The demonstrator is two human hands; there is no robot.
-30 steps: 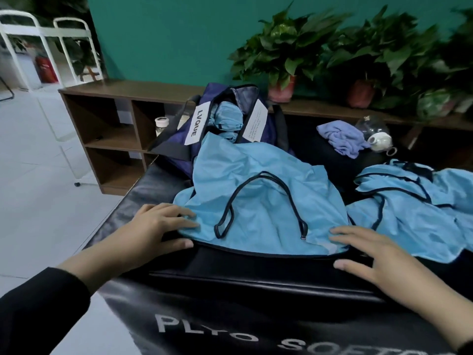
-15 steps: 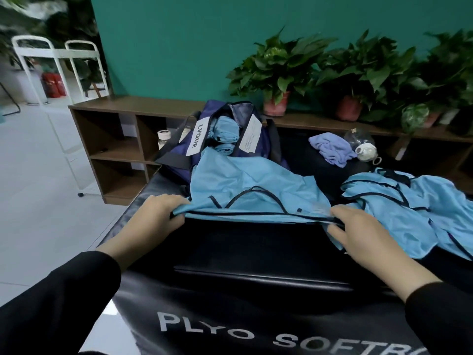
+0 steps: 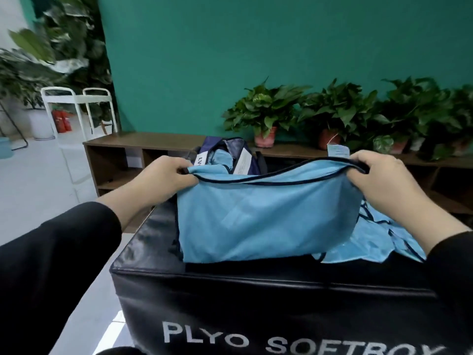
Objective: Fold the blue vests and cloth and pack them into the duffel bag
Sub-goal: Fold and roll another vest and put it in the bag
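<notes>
Both hands, the left hand (image 3: 163, 179) and the right hand (image 3: 381, 176), pinch the dark-trimmed edge of a light blue fabric vest (image 3: 266, 216), holding it raised above the black padded box (image 3: 256, 298). The navy duffel bag (image 3: 230, 156) sits open behind the box, with another blue vest (image 3: 378, 242) lying on the box's right side.

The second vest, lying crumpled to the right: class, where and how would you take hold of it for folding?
Probably pinch the vest's dark-trimmed edge at two spread points, from above and the near side. It lies crumpled on the box, so the trim marks its outline.
</notes>
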